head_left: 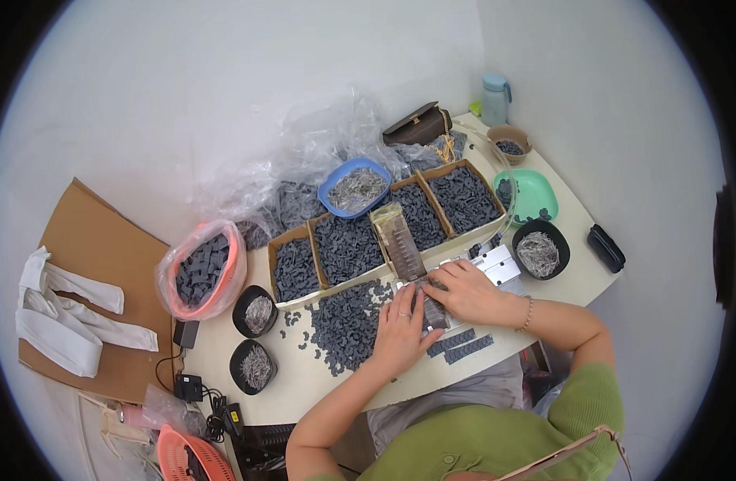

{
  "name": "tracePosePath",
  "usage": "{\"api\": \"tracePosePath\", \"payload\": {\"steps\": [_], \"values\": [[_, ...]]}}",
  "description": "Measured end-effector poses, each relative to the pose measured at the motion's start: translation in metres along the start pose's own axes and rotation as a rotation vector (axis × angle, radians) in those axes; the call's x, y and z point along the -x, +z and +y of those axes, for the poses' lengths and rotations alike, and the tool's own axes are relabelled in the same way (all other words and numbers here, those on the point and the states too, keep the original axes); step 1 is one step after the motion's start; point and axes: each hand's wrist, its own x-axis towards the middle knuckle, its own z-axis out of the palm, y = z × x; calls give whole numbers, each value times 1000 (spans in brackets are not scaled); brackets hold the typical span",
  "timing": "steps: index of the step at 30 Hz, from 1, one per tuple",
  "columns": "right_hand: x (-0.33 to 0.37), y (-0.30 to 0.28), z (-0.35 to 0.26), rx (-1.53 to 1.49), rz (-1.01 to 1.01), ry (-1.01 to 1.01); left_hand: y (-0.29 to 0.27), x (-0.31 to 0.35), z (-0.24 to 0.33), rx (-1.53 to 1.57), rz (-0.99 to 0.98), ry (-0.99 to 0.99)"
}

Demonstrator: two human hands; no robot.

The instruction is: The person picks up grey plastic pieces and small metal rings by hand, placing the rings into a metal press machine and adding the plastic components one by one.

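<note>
My left hand [398, 330] lies at the near left side of a metal jig [436, 314], its fingers stretched out and the thumb apart. My right hand [469, 295] rests over the jig from the right, fingers bent and thumb drawn close to them; whatever is under the fingertips is hidden. Behind the fingers rises a clear, ribbed feed chute [401, 244], tilted, with tape at its top. A heap of small dark grey plastic pieces [344, 325] spreads beside my left hand. Rows of joined grey pieces [468, 349] lie just in front of the jig.
A divided cardboard tray [304, 298] of grey pieces stands behind, with a blue basin [324, 196] of metal pins on it. Black bowls [241, 377] of pins are at left, another black bowl [562, 268] and a green basin [544, 188] at right. A pink basket [238, 264] stands left.
</note>
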Motion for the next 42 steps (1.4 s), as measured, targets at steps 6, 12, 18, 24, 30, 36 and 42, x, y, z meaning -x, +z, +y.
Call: {"api": "tracePosePath", "payload": {"steps": [6, 12, 18, 24, 30, 36, 42], "values": [[1, -21, -1, 88, -52, -62, 0, 10, 11, -98, -4, 12], [6, -26, 7, 94, -153, -94, -9, 13, 14, -277, -12, 47], [-1, -21, 13, 42, -124, -101, -16, 4, -2, -298, -5, 70], [1, -19, 17, -18, -177, -119, -12, 13, -3, -172, -35, 81], [9, -26, 16, -28, -200, -149, -13, 15, -1, 38, -48, 38], [8, -28, 17, -60, -169, -130, -13, 15, -2, 144, -20, 34], [3, -13, 21, -166, -91, -112, -9, 16, 4, 100, -7, 25]]}}
